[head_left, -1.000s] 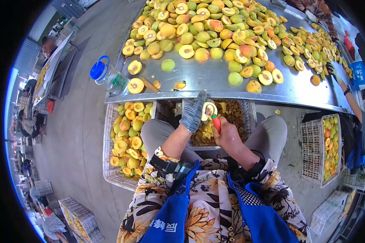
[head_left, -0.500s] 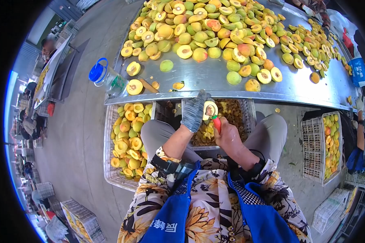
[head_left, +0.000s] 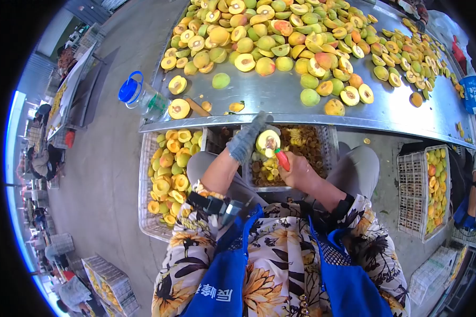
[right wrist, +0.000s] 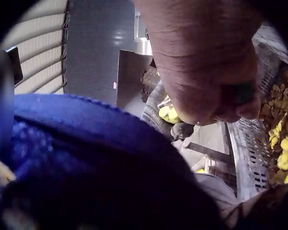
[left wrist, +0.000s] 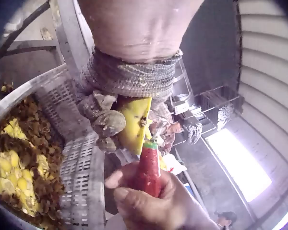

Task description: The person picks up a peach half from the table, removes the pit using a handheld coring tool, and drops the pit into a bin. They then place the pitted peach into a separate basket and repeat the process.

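My left hand (head_left: 247, 138), in a grey glove, grips a halved yellow peach (head_left: 264, 138) above a crate, its cut face turned toward my right hand. In the left wrist view, gloved fingers curl round the peach half (left wrist: 130, 125). My bare right hand (head_left: 303, 173) is wrapped round a small tool's red handle (head_left: 283, 159) with a green collar. The tool's tip meets the brown centre of the cut face, and its working end is hidden there. In the right wrist view, my right hand (right wrist: 206, 72) covers most of the tool.
Many peach halves (head_left: 244, 62) cover the metal table (head_left: 280, 108) ahead. A blue-capped bottle (head_left: 143, 98) stands near its left corner. Below are a crate of peach halves (head_left: 164, 179) and a crate of brown and yellow scraps (head_left: 301, 145). Another crate (head_left: 411, 185) stands right.
The peach half has shifted slightly left and up, tilting with the left hand, while the tool stays at its centre. The head view has moved a little. Another person's arm at far right has dropped lower.
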Demonstrator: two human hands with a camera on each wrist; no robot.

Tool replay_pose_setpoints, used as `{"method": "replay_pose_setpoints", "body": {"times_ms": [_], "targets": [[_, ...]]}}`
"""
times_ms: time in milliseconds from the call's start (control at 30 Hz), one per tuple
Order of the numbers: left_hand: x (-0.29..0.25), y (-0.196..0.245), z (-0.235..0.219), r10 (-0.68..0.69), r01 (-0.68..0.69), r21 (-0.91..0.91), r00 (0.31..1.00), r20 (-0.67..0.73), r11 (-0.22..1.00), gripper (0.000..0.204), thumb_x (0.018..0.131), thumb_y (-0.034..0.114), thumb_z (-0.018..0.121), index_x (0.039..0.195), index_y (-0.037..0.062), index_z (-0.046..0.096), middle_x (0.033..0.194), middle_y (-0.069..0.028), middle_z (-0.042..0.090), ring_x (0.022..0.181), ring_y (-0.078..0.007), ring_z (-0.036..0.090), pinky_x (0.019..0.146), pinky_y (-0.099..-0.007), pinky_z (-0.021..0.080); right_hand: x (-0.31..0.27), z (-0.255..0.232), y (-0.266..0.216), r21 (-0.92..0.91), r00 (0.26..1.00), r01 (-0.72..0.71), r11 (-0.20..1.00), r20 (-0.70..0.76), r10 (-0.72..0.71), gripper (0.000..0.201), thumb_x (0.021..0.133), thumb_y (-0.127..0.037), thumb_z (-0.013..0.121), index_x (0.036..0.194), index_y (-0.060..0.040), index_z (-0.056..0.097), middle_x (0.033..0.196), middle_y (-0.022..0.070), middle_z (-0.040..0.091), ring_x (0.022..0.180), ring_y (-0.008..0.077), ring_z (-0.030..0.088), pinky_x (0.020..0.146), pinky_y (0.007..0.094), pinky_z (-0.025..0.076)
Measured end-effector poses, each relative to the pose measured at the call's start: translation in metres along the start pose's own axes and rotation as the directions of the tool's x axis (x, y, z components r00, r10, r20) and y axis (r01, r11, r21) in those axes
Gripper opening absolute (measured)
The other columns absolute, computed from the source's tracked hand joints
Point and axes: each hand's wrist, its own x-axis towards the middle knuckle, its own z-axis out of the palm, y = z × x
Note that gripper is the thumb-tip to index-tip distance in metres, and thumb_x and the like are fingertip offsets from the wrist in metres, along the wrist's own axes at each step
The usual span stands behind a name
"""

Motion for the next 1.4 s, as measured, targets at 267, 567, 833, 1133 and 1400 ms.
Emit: {"method": "replay_pose_setpoints", "body": {"times_ms": [267, 567, 833, 1133, 1400], "targets": [[0.005, -0.035, 0.012, 0.286, -0.356, -0.290, 0.923, -0.258, 0.888, 0.017, 0.079, 0.017, 0.061, 0.087, 0.0047, 0.054, 0.068, -0.0055, 0.058, 0.057, -0.0148, 0.057, 0.047, -0.0261, 0.047, 0.002, 0.008, -0.017, -0.090, 0.993, -0.112, 0.990, -0.051, 0.108, 0.018, 0.072, -0.010, 0.056, 0.086, -0.0003, 0.049, 0.066, 0.0214, 0.053, 0.064, 0.0365, 0.055, 0.056, 0.0374, 0.043], [0.003, -0.033, 0.009, 0.406, -0.429, -0.109, 0.895, -0.184, 0.897, 0.014, 0.080, 0.015, 0.057, 0.083, 0.0008, 0.057, 0.072, -0.0088, 0.059, 0.057, -0.0172, 0.057, 0.052, -0.0265, 0.049, -0.003, 0.004, -0.019, 0.013, 0.996, -0.087, 0.996, 0.018, 0.086, 0.014, 0.071, -0.007, 0.053, 0.083, -0.0006, 0.049, 0.064, 0.0195, 0.053, 0.061, 0.0347, 0.054, 0.056, 0.0368, 0.043], [0.006, -0.048, -0.010, 0.771, -0.685, 0.524, 0.632, 0.079, 0.507, 0.018, 0.073, 0.009, 0.059, 0.088, 0.0000, 0.060, 0.077, -0.0117, 0.062, 0.067, -0.0229, 0.060, 0.062, -0.0308, 0.049, -0.001, -0.015, -0.040, 0.340, 0.938, -0.278, 0.898, 0.298, 0.178, 0.015, 0.073, -0.007, 0.052, 0.085, 0.0006, 0.049, 0.059, 0.0108, 0.052, 0.044, 0.0191, 0.052, 0.043, 0.0323, 0.041], [-0.003, -0.048, -0.013, 0.228, -0.195, -0.346, 0.972, 0.058, 0.918, 0.012, 0.079, 0.013, 0.056, 0.082, 0.0009, 0.057, 0.069, -0.0108, 0.059, 0.060, -0.0216, 0.058, 0.057, -0.0312, 0.049, -0.007, 0.011, -0.019, 0.259, 0.960, -0.186, 0.948, 0.255, 0.118, 0.007, 0.075, -0.004, 0.048, 0.081, -0.0007, 0.051, 0.056, 0.0034, 0.047, 0.035, 0.0101, 0.043, 0.034, 0.0249, 0.035], [-0.023, -0.044, -0.006, 0.735, -0.622, 0.599, 0.673, 0.078, 0.505, 0.022, 0.082, 0.016, 0.052, 0.081, -0.0037, 0.060, 0.075, -0.0100, 0.062, 0.063, -0.0154, 0.058, 0.059, -0.0251, 0.047, -0.002, -0.013, -0.062, 0.375, 0.737, -0.600, 0.707, 0.604, 0.305, 0.012, 0.076, -0.006, 0.050, 0.087, -0.0020, 0.050, 0.054, 0.0005, 0.044, 0.036, 0.0091, 0.041, 0.034, 0.0266, 0.035]]}}
